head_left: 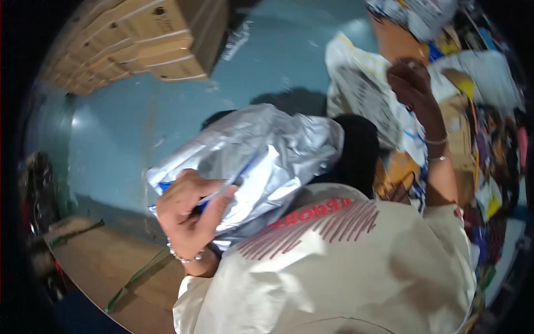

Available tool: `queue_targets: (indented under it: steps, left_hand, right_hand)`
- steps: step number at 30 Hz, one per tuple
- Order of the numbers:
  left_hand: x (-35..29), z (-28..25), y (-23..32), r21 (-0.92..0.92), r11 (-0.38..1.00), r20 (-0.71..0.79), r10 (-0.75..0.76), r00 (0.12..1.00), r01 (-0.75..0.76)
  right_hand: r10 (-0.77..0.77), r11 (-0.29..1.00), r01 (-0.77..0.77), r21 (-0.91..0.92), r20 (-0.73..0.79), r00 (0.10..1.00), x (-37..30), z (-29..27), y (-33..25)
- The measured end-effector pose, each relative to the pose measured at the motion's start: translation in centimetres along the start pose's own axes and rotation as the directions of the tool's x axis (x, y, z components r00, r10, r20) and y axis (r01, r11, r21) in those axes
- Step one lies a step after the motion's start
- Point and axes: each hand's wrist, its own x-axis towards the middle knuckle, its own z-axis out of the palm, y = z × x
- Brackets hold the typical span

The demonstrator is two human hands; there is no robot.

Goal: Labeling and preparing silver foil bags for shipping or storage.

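Note:
My left hand (192, 210) is closed on the edge of a crumpled silver plastic bag (261, 145), thumb and fingers pinching it. The bag has blue along its edge, and its mouth gapes partly open beside my fingers. It lies across my dark-clothed lap in front of my cream shirt. On the right, my right hand (414, 92) is lifted away from the bag, dark in shadow. Its fingers are curled together, and what they hold, if anything, cannot be made out. Near it is a white plastic sack (356, 89) with grey print and a yellow edge.
Stacked brown cartons (161, 39) stand at the far left on the blue-green floor (117, 145). A cardboard surface with green straps (122, 273) is at the near left. Heaped packages and mixed items (492, 139) crowd the right side. A clear wrapper (237, 40) lies on the floor.

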Motion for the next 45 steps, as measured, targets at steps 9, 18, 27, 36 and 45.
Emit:
queue_targets:
  steps: [9, 18, 27, 36, 45]
  left_hand:
    - [0.4, -0.1, 1.1, 0.063, 0.997, 0.036, 0.034, 0.999, -0.037]
    - [0.9, -1.2, 1.8, 0.429, 0.895, 0.054, -0.163, 0.985, 0.124]
    - [2.4, 2.3, 0.6, 0.258, 0.945, 0.112, -0.234, 0.966, 0.200]
    - [2.5, 2.4, 0.0, 0.278, 0.960, 0.065, -0.041, 0.997, 0.022]
    - [1.9, 2.2, 0.4, 0.228, 0.946, 0.026, -0.244, 0.970, 0.232]
  right_hand:
    - [-0.507, 0.801, 0.597, 0.043, 0.580, 0.638, 0.5, 13.0, -4.0]
    - [-0.550, 0.774, 0.630, 0.065, 0.564, 0.616, -1.5, 16.4, -4.4]
    - [-0.473, 0.830, 0.558, -0.023, 0.502, 0.724, -2.2, 15.0, -4.6]
    - [-0.480, 0.848, 0.530, 0.012, 0.441, 0.759, -2.0, 15.9, -5.1]
    - [-0.524, 0.797, 0.603, 0.043, 0.546, 0.654, -2.1, 17.3, -3.4]
